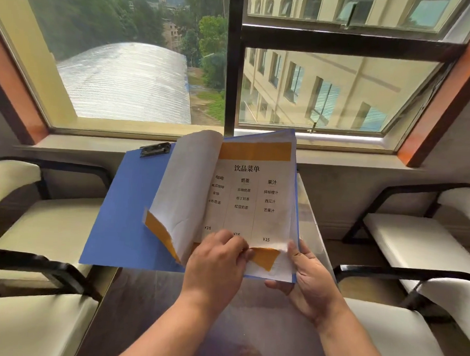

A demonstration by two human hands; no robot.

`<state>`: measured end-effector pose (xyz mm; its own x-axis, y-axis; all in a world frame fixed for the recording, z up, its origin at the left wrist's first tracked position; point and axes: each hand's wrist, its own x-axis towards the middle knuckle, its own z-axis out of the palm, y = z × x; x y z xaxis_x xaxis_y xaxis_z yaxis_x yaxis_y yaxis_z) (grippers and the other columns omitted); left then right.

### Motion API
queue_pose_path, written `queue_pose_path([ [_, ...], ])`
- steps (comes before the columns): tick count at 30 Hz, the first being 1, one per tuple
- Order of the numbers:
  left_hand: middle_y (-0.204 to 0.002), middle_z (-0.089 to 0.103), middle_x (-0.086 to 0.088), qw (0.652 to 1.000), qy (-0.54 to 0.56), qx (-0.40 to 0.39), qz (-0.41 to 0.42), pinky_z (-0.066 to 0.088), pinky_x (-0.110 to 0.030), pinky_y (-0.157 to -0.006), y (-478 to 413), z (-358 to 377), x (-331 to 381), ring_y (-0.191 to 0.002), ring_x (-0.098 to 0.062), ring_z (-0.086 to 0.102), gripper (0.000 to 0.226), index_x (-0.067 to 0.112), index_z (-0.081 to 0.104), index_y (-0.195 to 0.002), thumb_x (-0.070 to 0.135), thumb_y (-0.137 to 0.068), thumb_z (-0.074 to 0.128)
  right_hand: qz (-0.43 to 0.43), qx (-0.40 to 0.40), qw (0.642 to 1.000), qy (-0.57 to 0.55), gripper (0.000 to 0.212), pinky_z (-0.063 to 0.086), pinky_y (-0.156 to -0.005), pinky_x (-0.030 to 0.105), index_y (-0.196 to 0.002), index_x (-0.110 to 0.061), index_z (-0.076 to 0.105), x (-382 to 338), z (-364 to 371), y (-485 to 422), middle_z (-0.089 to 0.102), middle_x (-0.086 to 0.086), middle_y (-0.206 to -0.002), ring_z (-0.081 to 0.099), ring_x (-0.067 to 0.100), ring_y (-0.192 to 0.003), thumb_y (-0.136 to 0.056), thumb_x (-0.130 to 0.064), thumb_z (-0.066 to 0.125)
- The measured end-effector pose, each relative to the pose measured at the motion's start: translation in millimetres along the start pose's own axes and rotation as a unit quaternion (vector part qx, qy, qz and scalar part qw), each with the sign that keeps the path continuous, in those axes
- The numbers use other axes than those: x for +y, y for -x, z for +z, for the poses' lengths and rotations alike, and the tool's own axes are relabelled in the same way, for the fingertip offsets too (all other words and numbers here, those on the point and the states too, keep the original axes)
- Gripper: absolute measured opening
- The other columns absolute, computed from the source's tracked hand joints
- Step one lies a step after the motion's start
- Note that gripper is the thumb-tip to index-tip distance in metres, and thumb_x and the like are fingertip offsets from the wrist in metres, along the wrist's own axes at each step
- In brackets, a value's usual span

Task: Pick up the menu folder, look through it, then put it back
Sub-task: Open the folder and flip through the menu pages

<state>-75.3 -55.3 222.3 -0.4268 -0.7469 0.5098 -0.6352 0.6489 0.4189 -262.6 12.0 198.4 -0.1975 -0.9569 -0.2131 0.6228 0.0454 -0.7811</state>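
The blue menu folder (121, 212) is open and held up above the dark table, its left cover spread flat with a black clip (155, 148) at its top. White menu pages with orange bands lie on its right half. My left hand (215, 262) pinches the bottom edge of a curled page (184, 185) that stands half turned toward the left. My right hand (309, 278) grips the folder's lower right corner, thumb on the pages and fingers underneath. The exposed page (250, 195) shows three columns of printed drinks and prices.
A glossy dark table (148, 324) runs under the folder toward the window sill (73, 143). Cream-cushioned chairs with black frames stand on both sides, two on the left (33, 220) and two on the right (422, 244). A large window (233, 56) fills the wall ahead.
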Motion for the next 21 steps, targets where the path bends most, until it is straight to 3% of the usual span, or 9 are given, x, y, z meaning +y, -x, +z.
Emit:
queue_pose_path([
  [3, -0.083, 0.065, 0.009, 0.991, 0.088, 0.040, -0.089, 0.045, -0.024, -0.068, 0.1, -4.1, -5.7, -0.075, -0.013, 0.060, 0.008, 0.022, 0.067, -0.089, 0.027, -0.096, 0.070, -0.005, 0.017, 1.000, 0.006, 0.031, 0.066, -0.048, 0.041, -0.120, -0.027, 0.080, -2.2, -4.9, -0.5, 0.082, 0.010, -0.115, 0.081, 0.029, -0.091, -0.097, -0.034, 0.060],
  [5, -0.075, 0.063, 0.012, 0.965, 0.172, 0.082, -0.182, 0.039, -0.019, -0.063, -0.1, -8.0, -11.9, -0.070, -0.009, 0.058, 0.010, 0.031, 0.063, -0.089, 0.030, -0.098, 0.066, -0.008, 0.031, 0.999, 0.004, 0.034, 0.066, -0.048, 0.041, -0.125, -0.024, 0.077, -2.7, -8.8, -1.0, 0.082, 0.008, -0.114, 0.081, 0.027, -0.091, -0.097, -0.033, 0.061],
  [10, -0.075, 0.070, 0.008, 0.867, 0.283, 0.204, -0.355, 0.049, -0.041, -0.062, -0.8, -12.5, -40.2, -0.068, -0.010, 0.065, 0.018, 0.032, 0.057, -0.089, 0.044, -0.102, 0.059, -0.017, 0.044, 0.999, 0.015, 0.030, 0.066, -0.050, 0.040, -0.118, -0.033, 0.080, -6.4, -10.4, -0.8, 0.082, 0.007, -0.119, 0.081, 0.029, -0.092, -0.096, -0.036, 0.061],
  [13, -0.082, 0.071, -0.005, 0.799, 0.323, 0.238, -0.447, 0.059, -0.058, -0.079, -0.6, -10.2, -65.8, -0.079, -0.030, 0.070, 0.025, 0.027, 0.057, -0.086, 0.047, -0.102, 0.057, -0.019, 0.050, 0.999, 0.007, 0.029, 0.066, -0.046, 0.040, -0.116, -0.032, 0.081, -8.6, -10.4, -2.1, 0.081, 0.008, -0.120, 0.081, 0.031, -0.094, -0.095, -0.034, 0.061],
  [16, -0.096, 0.072, -0.016, 0.760, 0.335, 0.250, -0.498, 0.061, -0.053, -0.079, -0.3, -8.0, -82.7, -0.084, -0.038, 0.069, 0.020, 0.024, 0.058, -0.091, 0.040, -0.101, 0.059, -0.022, 0.049, 0.999, -0.001, 0.030, 0.065, -0.045, 0.039, -0.115, -0.031, 0.082, -10.0, -8.9, -3.2, 0.081, 0.009, -0.121, 0.081, 0.033, -0.095, -0.095, -0.032, 0.059],
  [17, -0.099, 0.070, -0.015, 0.754, 0.327, 0.263, -0.505, 0.058, -0.047, -0.080, -0.5, -8.6, -86.0, -0.087, -0.036, 0.068, 0.018, 0.019, 0.057, -0.096, 0.036, -0.100, 0.061, -0.022, 0.048, 0.999, -0.001, 0.030, 0.065, -0.045, 0.039, -0.115, -0.031, 0.081, -10.1, -8.1, -3.5, 0.081, 0.009, -0.122, 0.081, 0.034, -0.096, -0.095, -0.032, 0.059],
  [19, -0.090, 0.063, -0.004, 0.758, 0.305, 0.304, -0.490, 0.048, -0.031, -0.074, 0.3, -14.3, -82.9, -0.081, -0.016, 0.064, 0.019, 0.015, 0.052, -0.102, 0.029, -0.097, 0.063, -0.020, 0.049, 0.999, 0.001, 0.030, 0.066, -0.045, 0.040, -0.116, -0.030, 0.081, -9.6, -7.1, -3.8, 0.081, 0.009, -0.123, 0.081, 0.034, -0.097, -0.095, -0.032, 0.059],
  [20, -0.083, 0.057, 0.002, 0.783, 0.284, 0.315, -0.455, 0.044, -0.026, -0.069, 2.0, -18.6, -76.2, -0.072, -0.005, 0.058, 0.019, 0.018, 0.049, -0.101, 0.030, -0.096, 0.062, -0.018, 0.048, 0.999, 0.001, 0.031, 0.066, -0.046, 0.040, -0.117, -0.030, 0.081, -9.1, -6.8, -4.1, 0.080, 0.010, -0.124, 0.080, 0.034, -0.099, -0.096, -0.033, 0.059],
  [21, -0.079, 0.053, 0.004, 0.826, 0.250, 0.314, -0.397, 0.040, -0.026, -0.066, 4.7, -22.0, -68.0, -0.067, -0.005, 0.055, 0.018, 0.022, 0.047, -0.099, 0.033, -0.094, 0.061, -0.017, 0.046, 0.999, 0.001, 0.031, 0.066, -0.047, 0.040, -0.118, -0.030, 0.080, -8.4, -6.5, -4.5, 0.080, 0.009, -0.125, 0.080, 0.034, -0.100, -0.096, -0.033, 0.059],
])
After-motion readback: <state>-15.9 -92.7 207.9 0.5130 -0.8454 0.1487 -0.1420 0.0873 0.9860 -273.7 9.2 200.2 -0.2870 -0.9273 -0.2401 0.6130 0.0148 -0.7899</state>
